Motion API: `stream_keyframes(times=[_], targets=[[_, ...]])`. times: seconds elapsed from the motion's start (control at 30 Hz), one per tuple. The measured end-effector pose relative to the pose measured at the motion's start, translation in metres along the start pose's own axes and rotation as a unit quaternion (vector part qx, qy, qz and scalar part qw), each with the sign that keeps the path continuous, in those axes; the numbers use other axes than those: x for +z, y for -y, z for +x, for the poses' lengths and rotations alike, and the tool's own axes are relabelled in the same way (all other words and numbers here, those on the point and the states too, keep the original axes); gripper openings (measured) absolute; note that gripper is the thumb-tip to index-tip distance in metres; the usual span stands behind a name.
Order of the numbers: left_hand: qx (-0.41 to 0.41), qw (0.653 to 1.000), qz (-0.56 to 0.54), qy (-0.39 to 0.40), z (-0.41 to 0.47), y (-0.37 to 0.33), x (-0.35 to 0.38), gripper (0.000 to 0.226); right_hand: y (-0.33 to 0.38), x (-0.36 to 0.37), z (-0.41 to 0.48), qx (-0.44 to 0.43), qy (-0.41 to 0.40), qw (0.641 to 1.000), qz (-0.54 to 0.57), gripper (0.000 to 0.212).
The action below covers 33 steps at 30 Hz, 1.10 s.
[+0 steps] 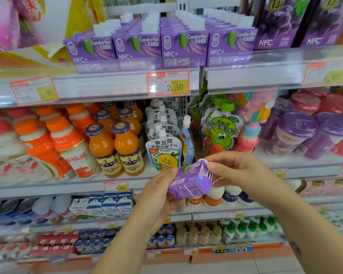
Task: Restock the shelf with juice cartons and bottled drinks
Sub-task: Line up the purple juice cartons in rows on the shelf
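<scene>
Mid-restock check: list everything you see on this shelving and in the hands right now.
held carton: one, purple, in front of the middle shelf, gripped by both hands
shelf cartons: four front facings with rows behind, purple, top shelf centre
tall grape cartons: two, dark purple, top shelf right
price tag: one reading 2.50, red and yellow, top shelf rail
orange-capped bottles: several, white and orange, middle shelf left
juice bottles: at least six, orange with dark blue caps, right of those
yellow-fruit pouches: one row, white, middle shelf centre
green pouches: a few, green, right of the white pouches
lidded cups: several, purple, middle shelf right
milk cartons: at least three, blue and white, lower shelf
left hand: holds the carton's lower left
right hand: pinches its upper right
</scene>
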<state>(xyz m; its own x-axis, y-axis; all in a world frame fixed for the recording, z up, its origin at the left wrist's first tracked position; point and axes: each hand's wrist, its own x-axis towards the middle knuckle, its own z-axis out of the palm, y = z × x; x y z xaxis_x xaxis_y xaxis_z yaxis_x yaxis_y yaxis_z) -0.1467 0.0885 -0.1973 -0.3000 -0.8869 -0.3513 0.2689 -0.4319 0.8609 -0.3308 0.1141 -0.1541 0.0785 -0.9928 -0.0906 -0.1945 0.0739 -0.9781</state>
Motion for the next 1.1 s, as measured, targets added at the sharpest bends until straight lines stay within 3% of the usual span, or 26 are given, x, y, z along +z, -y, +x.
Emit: stream_keyframes(times=[0.1,0.2,0.43,0.77,0.87,0.97,1.1], targets=[[0.116,0.987,0.111,-0.013,-0.001,-0.008,0.0,0.019,0.001,0.004,0.001,0.014,-0.003,0.999,0.031,0.043],[0.191,0.969,0.156,-0.013,-0.002,-0.014,-0.002,0.039,-0.001,0.007,0.004,0.03,-0.003,0.998,0.057,0.041],[0.239,0.963,0.128,-0.006,-0.003,-0.015,-0.006,0.027,-0.009,0.018,0.008,0.126,0.0,0.946,0.298,0.022],[0.241,0.944,0.216,-0.058,-0.002,-0.018,-0.014,0.02,-0.017,0.033,0.011,0.178,0.01,0.911,0.373,0.036],[0.225,0.949,0.217,-0.049,-0.002,-0.021,-0.017,0.022,-0.014,0.03,0.011,0.147,0.01,0.934,0.326,0.034],[0.171,0.967,0.187,-0.023,-0.006,-0.029,-0.021,0.018,-0.01,0.027,0.011,0.081,-0.011,0.979,0.185,0.032],[0.06,0.985,0.159,0.033,-0.012,-0.036,-0.023,0.045,0.0,0.026,0.009,-0.027,-0.031,0.999,0.022,0.025]])
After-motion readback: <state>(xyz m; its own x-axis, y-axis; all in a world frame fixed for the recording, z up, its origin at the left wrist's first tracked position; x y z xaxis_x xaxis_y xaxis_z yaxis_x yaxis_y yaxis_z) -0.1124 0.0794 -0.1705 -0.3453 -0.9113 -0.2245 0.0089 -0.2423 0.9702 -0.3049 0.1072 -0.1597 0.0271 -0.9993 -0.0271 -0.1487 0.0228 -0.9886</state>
